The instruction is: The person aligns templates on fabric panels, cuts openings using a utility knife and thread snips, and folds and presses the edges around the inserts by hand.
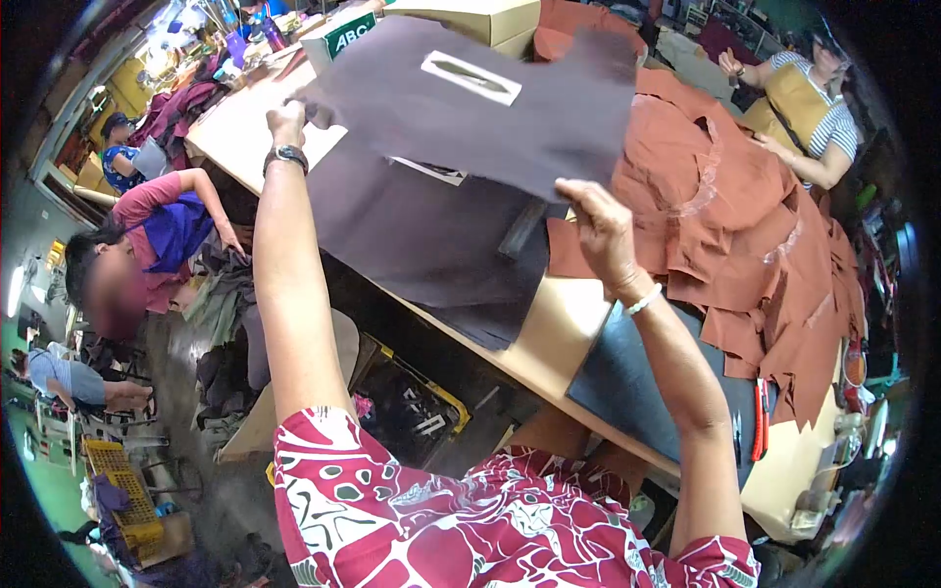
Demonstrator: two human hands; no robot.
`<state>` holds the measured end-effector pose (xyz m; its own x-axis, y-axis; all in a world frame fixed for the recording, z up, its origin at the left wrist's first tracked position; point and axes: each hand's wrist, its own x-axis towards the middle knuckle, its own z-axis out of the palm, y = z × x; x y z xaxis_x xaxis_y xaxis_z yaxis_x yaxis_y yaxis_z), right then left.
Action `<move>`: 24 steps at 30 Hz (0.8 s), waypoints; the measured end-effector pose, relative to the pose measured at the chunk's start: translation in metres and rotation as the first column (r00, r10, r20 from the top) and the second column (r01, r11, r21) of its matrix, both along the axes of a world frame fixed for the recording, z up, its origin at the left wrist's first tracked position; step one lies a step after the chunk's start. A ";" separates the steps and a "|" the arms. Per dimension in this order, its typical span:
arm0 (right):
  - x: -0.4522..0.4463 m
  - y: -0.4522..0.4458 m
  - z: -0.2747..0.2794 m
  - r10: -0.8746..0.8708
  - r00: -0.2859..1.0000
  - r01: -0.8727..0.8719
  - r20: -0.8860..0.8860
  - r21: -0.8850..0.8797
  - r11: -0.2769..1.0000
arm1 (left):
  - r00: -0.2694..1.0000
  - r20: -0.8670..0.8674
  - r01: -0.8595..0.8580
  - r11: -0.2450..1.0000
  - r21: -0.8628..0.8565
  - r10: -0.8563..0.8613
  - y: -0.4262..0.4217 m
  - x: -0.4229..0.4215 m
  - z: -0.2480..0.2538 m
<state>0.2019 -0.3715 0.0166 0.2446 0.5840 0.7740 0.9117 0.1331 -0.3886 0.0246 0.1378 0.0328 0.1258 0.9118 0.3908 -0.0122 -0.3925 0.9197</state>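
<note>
A dark purple-grey cut fabric piece (529, 127) stretches between my two hands, lifted over the table. It bears a white rectangular patch (471, 78) with a dark leaf-shaped opening. My left hand (287, 122), closed, grips its left corner. With fingers pinched, my right hand (603, 230) holds the near right edge. Beneath lies a second dark fabric piece (421, 240) with a similar white patch (429, 171), partly covered by the raised one. Part of that lower piece hangs over the table's near edge.
Rust-brown fabric pieces (725, 206) are heaped on the right of the table (559, 328). A black mat (627, 372) and a red cutter (761, 421) lie near the front edge. Cardboard boxes (470, 20) stand behind. Other people (804, 108) are on both sides.
</note>
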 end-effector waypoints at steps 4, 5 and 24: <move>-0.031 -0.006 -0.037 0.072 0.996 -0.062 0.050 -0.175 0.983 | 0.974 -0.191 -0.136 0.989 -0.056 0.123 -0.024 -0.024 -0.034; -0.039 -0.006 -0.046 0.102 0.992 -0.087 0.071 -0.186 0.979 | 0.944 -0.285 -0.201 0.975 -0.091 0.168 -0.019 -0.029 -0.048; -0.101 -0.018 -0.069 0.392 0.856 -0.146 0.336 -0.571 0.808 | 0.760 -0.580 -0.357 0.934 0.006 0.294 -0.063 -0.082 -0.097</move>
<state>0.1010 -0.3896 -0.0528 -0.2594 0.9080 0.3291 0.9537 0.2945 -0.0609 -0.0575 0.0749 -0.0644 -0.0176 0.9679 0.2507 0.6308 -0.1837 0.7538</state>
